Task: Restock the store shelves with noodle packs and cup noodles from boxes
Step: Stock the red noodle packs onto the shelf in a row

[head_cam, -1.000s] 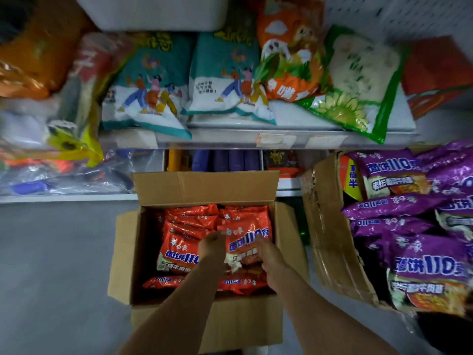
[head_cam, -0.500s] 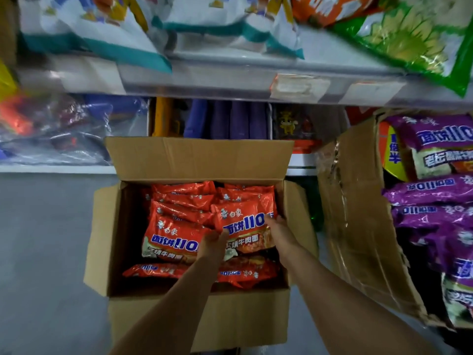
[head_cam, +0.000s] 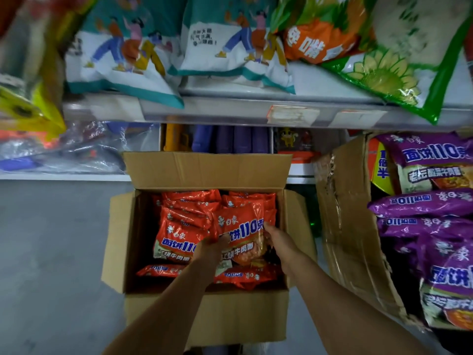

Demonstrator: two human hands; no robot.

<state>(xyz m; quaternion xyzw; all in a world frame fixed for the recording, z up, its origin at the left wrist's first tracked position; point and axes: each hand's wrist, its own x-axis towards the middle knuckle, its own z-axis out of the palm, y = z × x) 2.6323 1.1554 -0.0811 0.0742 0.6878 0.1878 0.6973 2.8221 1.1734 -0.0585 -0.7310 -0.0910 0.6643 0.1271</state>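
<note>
Open cardboard box (head_cam: 204, 311), on the floor below the shelf edge (head_cam: 230, 111), all flaps up; contents: red noodle packs, about nine or ten showing, more likely hidden beneath — exact count not possible

Left stack, against the box's left wall: roughly five packs leaning, front one (head_cam: 176, 239) face up. Along the box's near edge: two packs lying flat

Left hand (head_cam: 212, 248), at the box's middle: thumb over the lower left edge of the raised red pack (head_cam: 240, 231), fingers hidden behind, apparently pinching it. Right hand (head_cam: 277, 239), toward the box's right wall: fingers curled round the same pack's right edge. Hands apart, one on each side, pack tilted up between them

Handling, judged: light, film glossy and slippery, crinkles under pressure; noodle block inside brittle, so no squeezing at the centre. Best hold: side seams or both long edges, as here

Second box (head_cam: 350, 226), right of the first, torn and tipped open: purple noodle packs (head_cam: 422, 203), about six or seven visible

Cup noodles: none identifiable
</note>
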